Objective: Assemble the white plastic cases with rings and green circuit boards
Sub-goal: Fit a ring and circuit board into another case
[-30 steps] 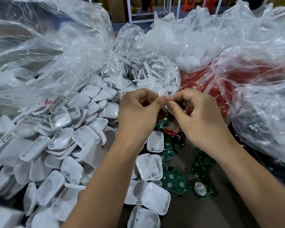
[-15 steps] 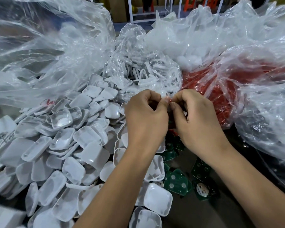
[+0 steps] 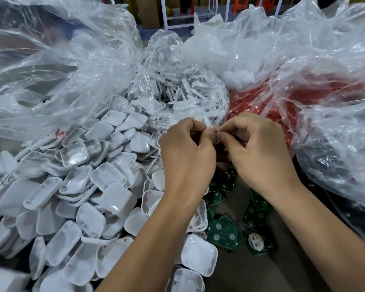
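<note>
Both hands have lifted and drawn together over the last second, and now meet above the green boards (image 3: 223, 230). The left hand (image 3: 188, 150) is curled, thumb and fingers pinching a small white piece whose tip shows just above its thumb. The right hand (image 3: 259, 148) is curled too, its thumb and forefinger pinching a tiny red bit right against the left thumb; whether that bit is a ring I cannot tell. The fingertips touch, so I judge the red part is being fitted to the white one, an early step of one unit. Loose white cases (image 3: 89, 186) lie heaped at left; the red bag (image 3: 303, 98) sits behind the right hand
</note>
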The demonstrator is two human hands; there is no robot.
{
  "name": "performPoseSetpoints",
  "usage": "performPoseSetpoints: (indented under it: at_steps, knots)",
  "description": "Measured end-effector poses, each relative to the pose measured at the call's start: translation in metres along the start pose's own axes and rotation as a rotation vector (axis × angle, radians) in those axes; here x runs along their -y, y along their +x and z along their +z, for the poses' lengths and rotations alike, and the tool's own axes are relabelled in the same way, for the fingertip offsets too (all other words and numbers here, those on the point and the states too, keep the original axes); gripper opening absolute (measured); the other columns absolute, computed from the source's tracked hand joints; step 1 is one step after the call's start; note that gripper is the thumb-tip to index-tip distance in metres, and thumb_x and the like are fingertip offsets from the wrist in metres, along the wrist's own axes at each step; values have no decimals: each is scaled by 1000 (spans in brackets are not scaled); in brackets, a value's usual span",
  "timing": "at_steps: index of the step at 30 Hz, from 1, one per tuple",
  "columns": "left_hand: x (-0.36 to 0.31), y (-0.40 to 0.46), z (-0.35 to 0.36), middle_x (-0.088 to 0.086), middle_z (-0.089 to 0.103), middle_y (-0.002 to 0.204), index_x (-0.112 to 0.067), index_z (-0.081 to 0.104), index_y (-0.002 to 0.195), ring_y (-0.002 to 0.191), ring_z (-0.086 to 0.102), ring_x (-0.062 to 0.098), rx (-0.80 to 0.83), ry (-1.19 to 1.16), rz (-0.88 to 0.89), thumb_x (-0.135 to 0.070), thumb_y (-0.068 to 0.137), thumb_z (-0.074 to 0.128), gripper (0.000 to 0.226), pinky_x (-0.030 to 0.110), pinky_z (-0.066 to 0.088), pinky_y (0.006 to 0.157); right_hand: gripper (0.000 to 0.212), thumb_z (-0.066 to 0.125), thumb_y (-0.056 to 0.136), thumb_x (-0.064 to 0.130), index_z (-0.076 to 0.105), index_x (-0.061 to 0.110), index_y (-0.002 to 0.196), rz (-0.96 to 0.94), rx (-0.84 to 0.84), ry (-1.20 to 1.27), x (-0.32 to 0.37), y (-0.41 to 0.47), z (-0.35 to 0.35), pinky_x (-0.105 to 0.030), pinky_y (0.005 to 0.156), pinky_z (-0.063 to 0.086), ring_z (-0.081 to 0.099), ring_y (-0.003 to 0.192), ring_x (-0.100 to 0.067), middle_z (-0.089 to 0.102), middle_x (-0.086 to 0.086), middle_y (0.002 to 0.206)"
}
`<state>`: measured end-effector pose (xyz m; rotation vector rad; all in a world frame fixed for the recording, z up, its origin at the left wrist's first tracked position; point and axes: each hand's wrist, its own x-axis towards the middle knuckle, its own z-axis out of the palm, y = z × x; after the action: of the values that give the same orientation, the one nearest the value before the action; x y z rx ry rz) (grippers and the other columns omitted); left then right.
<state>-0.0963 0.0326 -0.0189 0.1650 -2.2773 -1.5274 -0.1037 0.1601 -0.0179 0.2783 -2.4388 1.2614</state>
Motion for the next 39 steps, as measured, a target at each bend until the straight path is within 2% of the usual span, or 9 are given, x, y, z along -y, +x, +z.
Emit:
performPoseSetpoints:
  at_steps: [5,12,14,17,23,29,33,36,39]
  knots:
    - [1,-1,1,-9,69,66,-22,71,75,65,67,6,7,14,12,-22,93,73,18,28,54,63,9,73,93,7,75,12,86,-1,20,-54,-2,0,3,-17,71,48,64,81,-4,68,4,86]
    - [1,0,2,-8,72,68,-22,72,74,67,70,7,10,-42,-19,-22,92,75,18,37,60,70,6,73,95,10,77,13,91,32,43,22,-8,3,1,-32,76,59,70,82,-10,72,4,88]
    - [3,3,1,-4,75,70,-19,73,74,70,74,15,20,-140,-82,-22,92,75,18,43,62,74,7,73,96,9,79,12,95,54,75,105,-9,4,0,-34,73,64,74,83,-13,74,1,92]
    - [7,6,-2,4,76,73,-15,75,75,75,77,28,52,-258,-129,-24,89,75,17,50,63,79,12,71,96,4,80,11,99,46,111,164,-9,4,-1,-27,64,64,75,82,-12,74,-2,95]
    - [9,8,0,5,76,74,-21,75,76,76,77,32,62,-284,-144,-35,79,74,14,53,62,80,9,75,94,4,81,10,95,48,85,153,-11,3,-2,-25,54,62,75,70,-9,75,-2,90]
    - [7,6,2,-1,76,72,-18,75,75,73,76,24,42,-224,-105,-31,84,75,16,50,63,76,11,78,92,9,82,19,90,34,14,54,-9,3,-1,-33,62,64,74,63,-7,76,8,80]
    - [7,6,2,-1,75,70,-16,75,74,70,75,23,20,-205,-94,-19,90,77,16,49,63,74,9,77,91,7,83,14,93,-15,-4,-2,-7,3,0,-37,70,64,74,71,-9,77,4,84]
    - [5,4,1,-1,75,70,-14,75,74,70,75,22,28,-203,-87,-18,91,76,17,47,64,74,10,78,89,6,83,15,92,-73,-24,-60,-3,2,-1,-33,71,63,72,71,-5,77,4,84]
    - [5,4,1,1,76,71,-13,76,75,70,76,23,31,-220,-97,-18,92,75,17,47,64,74,11,79,88,6,83,16,90,-128,-29,-111,-1,2,-2,-20,69,58,68,69,-1,75,5,82]
